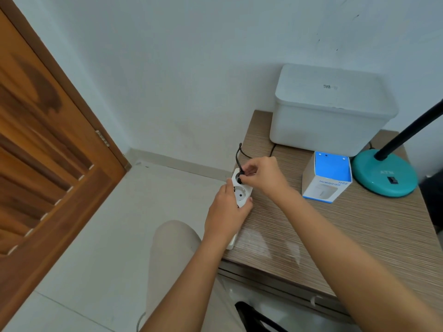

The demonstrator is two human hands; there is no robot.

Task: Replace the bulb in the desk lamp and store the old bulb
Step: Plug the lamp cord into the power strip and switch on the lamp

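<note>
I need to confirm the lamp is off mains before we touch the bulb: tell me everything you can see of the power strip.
The power strip is white plastic, long, with round sockets facing up. It lies along the left edge of the desk. The left hand grips its middle; the right hand pinches a black plug at the far socket, whether seated is unclear. The next socket is empty.

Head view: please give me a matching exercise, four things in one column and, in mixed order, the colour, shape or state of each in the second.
1. lamp base
2. storage box
3. power strip
4. black plug

a. pinched by the right hand
b. teal, round
c. large, with a lid on
d. gripped by the left hand

Pairs: 1-b, 2-c, 3-d, 4-a
</note>
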